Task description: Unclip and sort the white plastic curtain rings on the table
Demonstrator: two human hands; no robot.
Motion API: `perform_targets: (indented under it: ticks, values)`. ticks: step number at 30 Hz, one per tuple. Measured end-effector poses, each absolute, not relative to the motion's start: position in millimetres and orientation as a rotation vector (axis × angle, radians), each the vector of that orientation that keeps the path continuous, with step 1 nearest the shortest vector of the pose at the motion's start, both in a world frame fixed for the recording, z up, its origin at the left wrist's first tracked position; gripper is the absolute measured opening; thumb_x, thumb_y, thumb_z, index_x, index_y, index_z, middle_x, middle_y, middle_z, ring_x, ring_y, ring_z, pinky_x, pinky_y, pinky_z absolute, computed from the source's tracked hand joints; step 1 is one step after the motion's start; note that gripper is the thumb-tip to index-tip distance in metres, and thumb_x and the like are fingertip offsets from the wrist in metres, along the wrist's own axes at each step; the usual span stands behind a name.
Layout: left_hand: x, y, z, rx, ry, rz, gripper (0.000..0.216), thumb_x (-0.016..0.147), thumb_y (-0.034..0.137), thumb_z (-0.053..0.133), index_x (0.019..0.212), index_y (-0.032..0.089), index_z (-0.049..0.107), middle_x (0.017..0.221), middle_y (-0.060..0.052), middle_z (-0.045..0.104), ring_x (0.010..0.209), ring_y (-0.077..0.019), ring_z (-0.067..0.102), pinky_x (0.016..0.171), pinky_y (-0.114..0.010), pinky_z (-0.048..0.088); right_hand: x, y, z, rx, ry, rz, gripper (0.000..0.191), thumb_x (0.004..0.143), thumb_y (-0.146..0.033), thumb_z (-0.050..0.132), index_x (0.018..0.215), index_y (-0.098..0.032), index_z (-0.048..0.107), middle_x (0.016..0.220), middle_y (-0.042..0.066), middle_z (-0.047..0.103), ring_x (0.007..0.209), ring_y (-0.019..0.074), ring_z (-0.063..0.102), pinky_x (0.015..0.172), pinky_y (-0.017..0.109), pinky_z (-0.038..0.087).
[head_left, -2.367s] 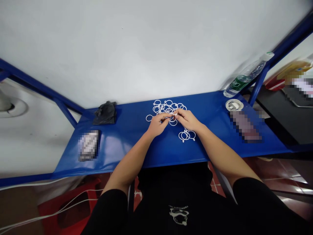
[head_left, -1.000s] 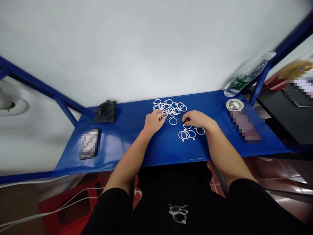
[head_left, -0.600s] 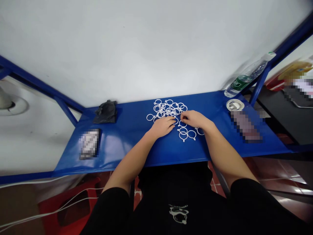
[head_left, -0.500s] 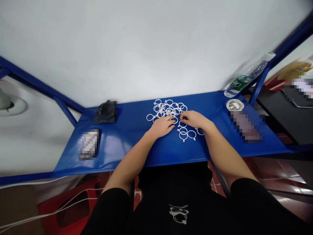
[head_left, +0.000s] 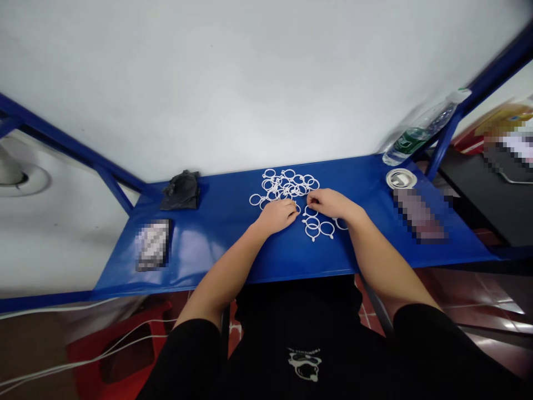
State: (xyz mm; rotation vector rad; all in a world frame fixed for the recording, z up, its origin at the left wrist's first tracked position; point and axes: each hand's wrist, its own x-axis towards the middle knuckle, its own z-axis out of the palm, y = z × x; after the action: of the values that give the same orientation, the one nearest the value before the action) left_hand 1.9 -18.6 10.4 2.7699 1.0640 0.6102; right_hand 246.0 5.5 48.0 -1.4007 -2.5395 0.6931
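A loose pile of white plastic curtain rings (head_left: 288,188), each with a small knob or eyelet, lies on the blue tabletop (head_left: 225,244). At the pile's near edge is my left hand (head_left: 277,216), its fingers drawn together on one white ring (head_left: 298,206) that is partly covered. My right hand (head_left: 328,203) is curled in a pinch just right of the pile; what its fingertips hold, if anything, is hidden. Right below those fingertips lies another ring (head_left: 311,211). Several separate rings (head_left: 327,229) are spread nearer to me, one partly behind my right wrist.
A black plastic bag (head_left: 182,190) and a blurred-out flat item (head_left: 154,244) lie on the left. To the right are a white roll (head_left: 401,179), a blurred-out long item (head_left: 420,215) and a leaning water bottle (head_left: 422,130). A white wall (head_left: 250,83) rises behind the table.
The fingers of my left hand were more spread over the rings and have closed together on one. My right hand stays in nearly the same place.
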Motion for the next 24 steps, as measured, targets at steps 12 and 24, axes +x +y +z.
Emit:
perform_targets:
  ticks: [12,24]
  values:
    - [2,-22,11,2.734,1.233,0.571,0.028,0.101,0.036,0.065,0.123,0.022,0.076,0.142,-0.010,0.066,0.114,-0.0260,0.071,0.087,-0.038,0.062,240,0,57,-1.351,-2.349,0.628,0.009,0.095,-0.027,0.058,0.092,-0.023,0.065,0.089,0.003,0.073,0.076,0.0177,0.061,0.069,0.030,0.038]
    - [-6,-22,22,2.660,1.105,1.219,0.026,0.105,0.029,0.057,0.123,0.022,0.074,0.108,-0.007,0.078,0.095,-0.0174,0.074,0.083,-0.031,0.061,220,-8,56,-1.242,-2.152,0.675,0.008,0.092,-0.026,0.057,0.092,-0.022,0.065,0.081,0.002,0.072,0.072,0.0173,0.061,0.069,0.028,0.039]
